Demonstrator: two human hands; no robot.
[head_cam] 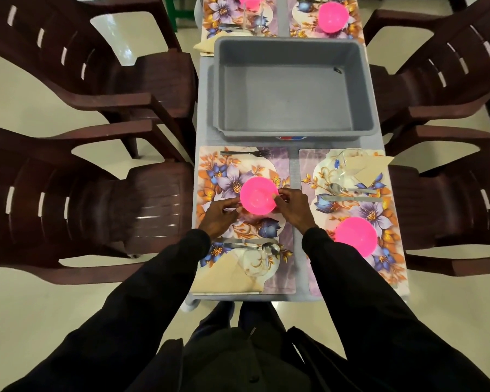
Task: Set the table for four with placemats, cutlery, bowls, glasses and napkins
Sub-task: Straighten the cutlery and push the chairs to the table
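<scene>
"What is the big thing in the middle?"

"That is the gray tub (292, 89) on the table (294, 176). I see nothing in it."

"What is nearer?"

"A flowery placemat (210, 171), near and on the left. The pink bowl (258, 195) sits in the middle of it."

"Is the bowl heavy?"

"I think not. It looks like thin plastic, so it should be light, stiff and a bit slippery. It should not break easily. The rim, on two sides, looks like the best place to hold it."

"What do the hands do?"

"The left hand (219, 219) curls its fingers on the left rim. The right hand (293, 206) pinches the right rim. The hands are apart, with the bowl between them."
</scene>
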